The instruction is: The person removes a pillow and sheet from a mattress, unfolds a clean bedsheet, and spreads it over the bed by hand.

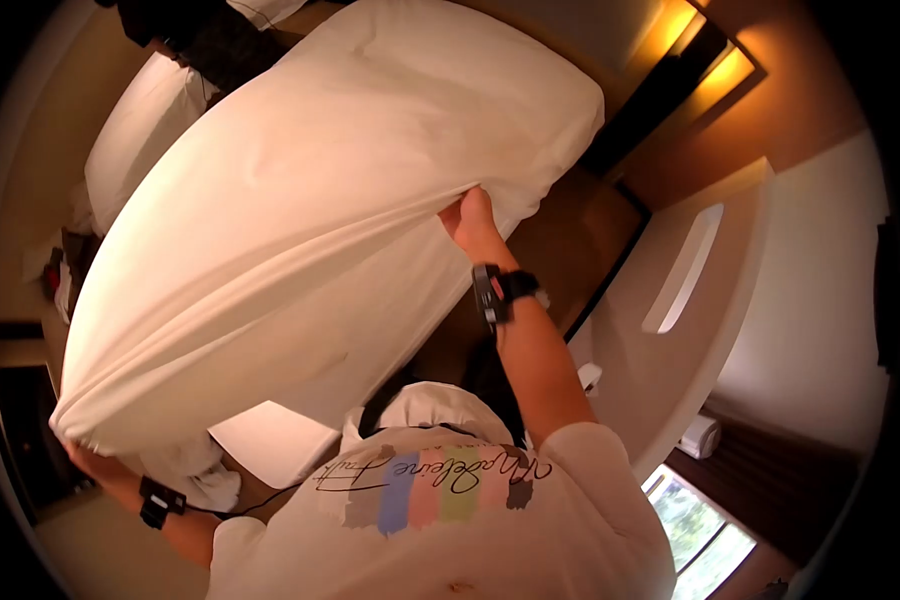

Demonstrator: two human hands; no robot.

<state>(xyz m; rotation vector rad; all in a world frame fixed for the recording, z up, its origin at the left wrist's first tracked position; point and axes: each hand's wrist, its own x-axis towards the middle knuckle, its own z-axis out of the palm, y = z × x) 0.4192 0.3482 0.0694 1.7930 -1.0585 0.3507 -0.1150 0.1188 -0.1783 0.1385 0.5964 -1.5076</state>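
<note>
White sheet point(300, 180) drawn into creases between two hands

From where I stand the sheet spreads broad in front of the person, most of it beyond the hands, its long axis slanting from the near left corner to the far right; the right hand point(470, 218), a black band point(490, 295) at its wrist, has its grip clamped on a fold of the near side, while the left hand point(95, 462) is down at the near left corner, its fingers tucked behind the fabric, so I cannot tell whether they are closed; a ridge of creases runs almost straight from one to the other, the left hand nearest that corner, the right well apart from it and closer to the far end
</note>
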